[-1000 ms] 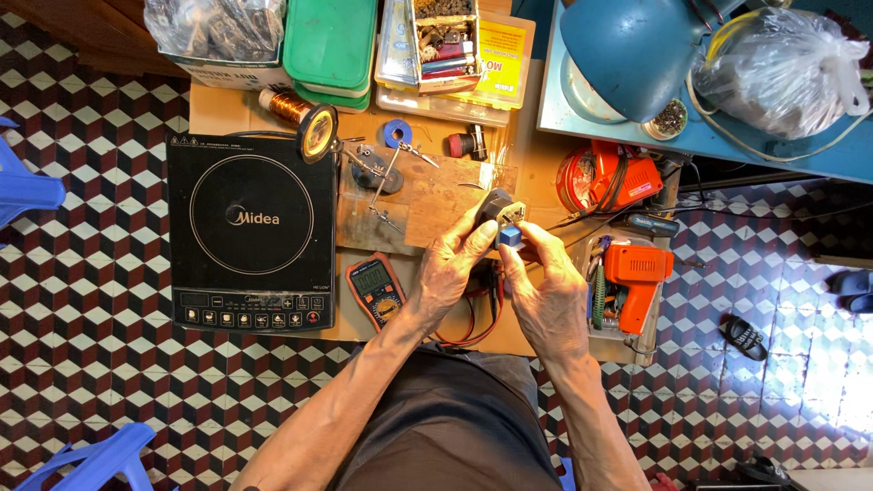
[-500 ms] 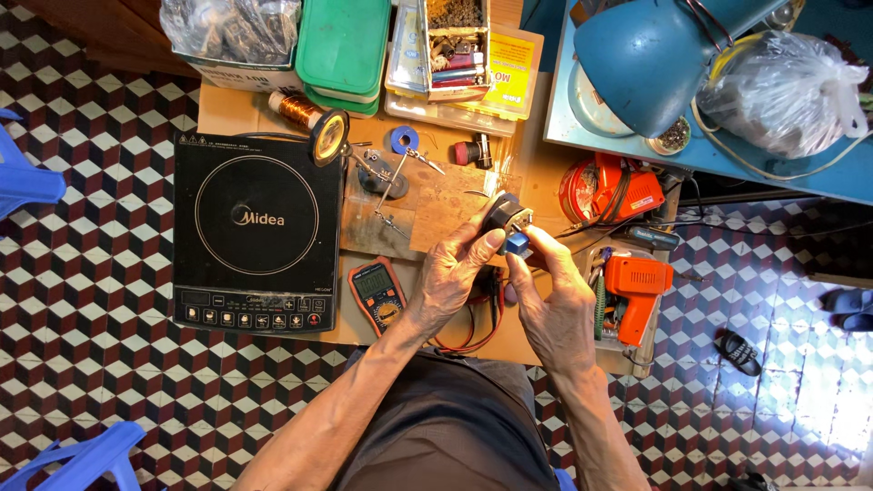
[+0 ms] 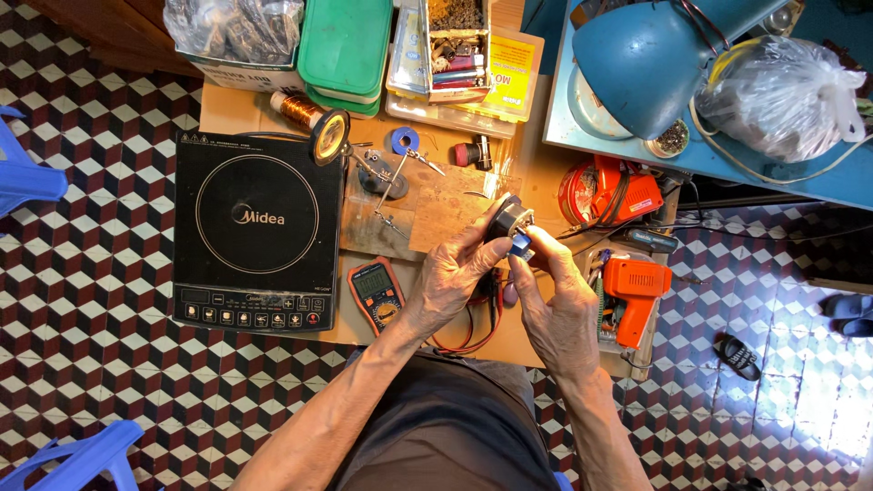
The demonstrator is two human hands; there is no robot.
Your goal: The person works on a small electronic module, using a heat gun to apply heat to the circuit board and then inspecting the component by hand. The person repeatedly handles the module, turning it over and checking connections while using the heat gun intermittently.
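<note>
My left hand [image 3: 453, 275] grips a small round dark motor-like part [image 3: 506, 219] with a metal rim, held above the wooden workbench [image 3: 546, 195]. My right hand [image 3: 553, 295] pinches a small blue piece [image 3: 519, 244] on the lower right side of that part, thumb and forefinger closed on it. Both hands meet over the middle of the bench. Below them lie red and black test leads [image 3: 477, 318], partly hidden by my hands. An orange-edged multimeter [image 3: 376, 293] sits just left of my left wrist.
A black induction cooktop [image 3: 255, 232] fills the bench's left side. A helping-hands stand with magnifier [image 3: 382, 173], copper wire spool [image 3: 298, 111], green boxes [image 3: 346, 45], parts trays [image 3: 455, 45], orange tools [image 3: 637, 286], a blue lamp [image 3: 641, 59], blue stools [image 3: 27, 173] surround.
The hands with the part have stayed together at the same spot on the bench; the fingers shifted slightly on the blue piece. The view moved a little.
</note>
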